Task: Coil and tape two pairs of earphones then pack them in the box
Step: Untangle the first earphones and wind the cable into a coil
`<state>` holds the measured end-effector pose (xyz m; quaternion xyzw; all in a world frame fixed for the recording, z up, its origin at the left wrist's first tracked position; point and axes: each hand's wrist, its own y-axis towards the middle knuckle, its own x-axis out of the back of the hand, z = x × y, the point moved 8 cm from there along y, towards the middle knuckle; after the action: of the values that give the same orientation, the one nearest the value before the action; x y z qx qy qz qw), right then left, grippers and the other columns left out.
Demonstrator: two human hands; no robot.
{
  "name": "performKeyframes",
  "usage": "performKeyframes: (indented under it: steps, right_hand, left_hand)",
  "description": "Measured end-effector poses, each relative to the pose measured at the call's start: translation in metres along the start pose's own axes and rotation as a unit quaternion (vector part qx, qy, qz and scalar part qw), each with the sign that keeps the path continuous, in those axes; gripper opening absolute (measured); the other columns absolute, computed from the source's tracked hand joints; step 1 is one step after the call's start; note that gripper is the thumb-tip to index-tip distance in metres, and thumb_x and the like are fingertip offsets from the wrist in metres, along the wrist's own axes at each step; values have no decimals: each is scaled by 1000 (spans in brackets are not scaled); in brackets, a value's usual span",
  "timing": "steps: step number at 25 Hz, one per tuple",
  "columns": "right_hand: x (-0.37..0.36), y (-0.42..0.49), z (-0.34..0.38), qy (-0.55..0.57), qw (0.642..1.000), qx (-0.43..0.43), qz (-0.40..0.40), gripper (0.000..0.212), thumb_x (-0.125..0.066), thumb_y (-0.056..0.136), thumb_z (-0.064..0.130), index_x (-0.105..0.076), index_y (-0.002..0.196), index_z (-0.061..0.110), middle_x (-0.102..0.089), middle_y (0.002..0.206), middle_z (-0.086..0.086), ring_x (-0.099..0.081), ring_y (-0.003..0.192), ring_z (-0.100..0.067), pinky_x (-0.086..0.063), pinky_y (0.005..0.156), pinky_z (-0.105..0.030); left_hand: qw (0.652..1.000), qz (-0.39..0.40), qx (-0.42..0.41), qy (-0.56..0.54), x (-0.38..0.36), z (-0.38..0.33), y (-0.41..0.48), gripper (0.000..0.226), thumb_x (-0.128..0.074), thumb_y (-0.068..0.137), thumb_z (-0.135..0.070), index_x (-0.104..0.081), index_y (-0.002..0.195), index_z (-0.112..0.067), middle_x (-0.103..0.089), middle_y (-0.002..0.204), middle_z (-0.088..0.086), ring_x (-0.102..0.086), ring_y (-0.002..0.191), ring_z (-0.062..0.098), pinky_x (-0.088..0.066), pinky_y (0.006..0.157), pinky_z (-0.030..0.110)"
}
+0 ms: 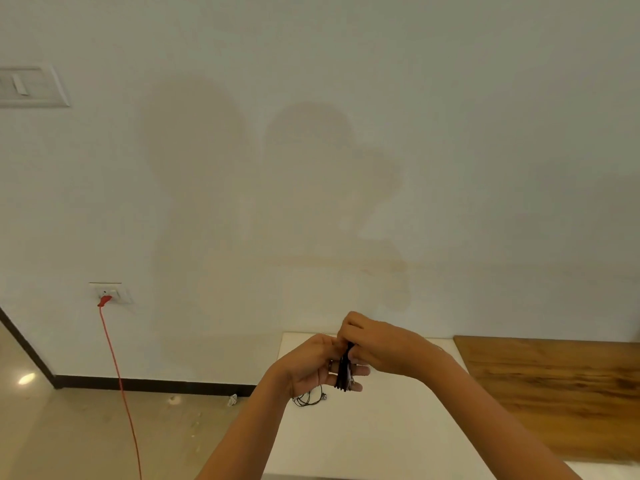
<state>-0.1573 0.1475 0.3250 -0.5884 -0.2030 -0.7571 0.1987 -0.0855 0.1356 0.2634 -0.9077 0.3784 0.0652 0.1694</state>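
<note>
- Currently the coiling step looks to be in hand: both hands are together above the white flat surface [398, 427], meeting on a black coiled earphone bundle [344, 372].
- Right hand [377, 351] pinches the bundle's top from above.
- Left hand [308, 367] has its fingers stretched out under the bundle; its thumb is hidden, so I cannot tell whether it clamps.
- Second pair of thin black earphones [308, 399] lies loose on the surface, just below the left hand.
- Next, probably, the coil must be held tight while tape goes round; neither tape nor box is in view.
- No brand, label or writing is readable.
</note>
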Motion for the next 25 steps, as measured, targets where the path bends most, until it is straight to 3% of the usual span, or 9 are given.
performKeyframes:
  steps: [2, 5, 9, 12, 17, 19, 22, 25]
  right_hand:
    - [2, -1, -7, 80, 996, 5, -29, 9, -51, 90, 16, -55, 97, 19, -47, 104, 11, -50, 83, -7, -48, 73, -29]
    - [1, -6, -17, 179, 982, -9, -59, 10, -59, 89, 19, -61, 99, 20, -57, 95, 12, -50, 90, -1, -40, 77, -15]
    - [-10, -14, -27, 387, 915, -59, -92, 14, -61, 91, 20, -63, 105, 19, -67, 97, -2, -63, 89, -21, -52, 77, -28]
    - [-16, -17, -34, 454, 877, -91, -125, 11, -65, 89, 18, -67, 99, 18, -68, 89, -6, -64, 81, -21, -53, 74, -28]
    - [-36, -22, -40, 468, 864, -134, -129, 6, -68, 85, 13, -69, 91, 12, -67, 77, 0, -61, 71, -12, -48, 67, -23]
    - [-47, -24, -45, 504, 840, -160, -120, 7, -67, 85, 8, -69, 91, 7, -68, 77, -9, -63, 70, -17, -51, 69, -25]
    - [-60, -27, -54, 546, 801, -207, -132, 7, -65, 84, 3, -67, 90, 2, -68, 78, -18, -65, 68, -21, -54, 71, -31]
    - [-64, -27, -57, 538, 799, -224, -146, 5, -63, 84, 2, -64, 89, 1, -66, 75, -12, -61, 68, -17, -51, 69, -31]
  left_hand:
    - [1000, 3, -1, -6, -1, 0, -1, 25, -40, 97, 0, -64, 95, 3, -62, 81, 12, -66, 74, 18, -51, 91, 56]
    - [999, 8, 7, -40, -6, 1, -1, 22, -42, 98, -1, -63, 103, 2, -62, 74, 3, -51, 55, 6, -57, 83, 44]
    - [991, -9, 11, -134, -4, 0, 2, 21, -40, 100, -4, -59, 92, -2, -50, 67, -1, -39, 45, 2, -50, 59, 24]
    - [988, -24, 46, -147, 0, 2, 6, 19, -37, 99, -2, -55, 96, -1, -49, 71, 2, -40, 44, 2, -45, 51, 21]
    - [993, -36, 103, -51, 4, 14, 8, 25, -33, 97, -1, -52, 111, 7, -65, 97, 24, -36, 44, 3, -45, 53, 20]
    - [994, -28, 103, -9, 4, 17, 8, 25, -33, 97, 0, -54, 110, 6, -67, 97, 22, -38, 47, 4, -46, 56, 20]
    - [992, -48, 72, 88, 2, 14, 8, 19, -40, 95, -1, -58, 91, -4, -63, 91, 15, -40, 56, 5, -43, 58, 18]
    - [971, -119, 44, 202, 9, 12, 6, 1, -52, 92, -13, -51, 93, -13, -58, 87, 4, -45, 64, 10, -39, 61, 21]
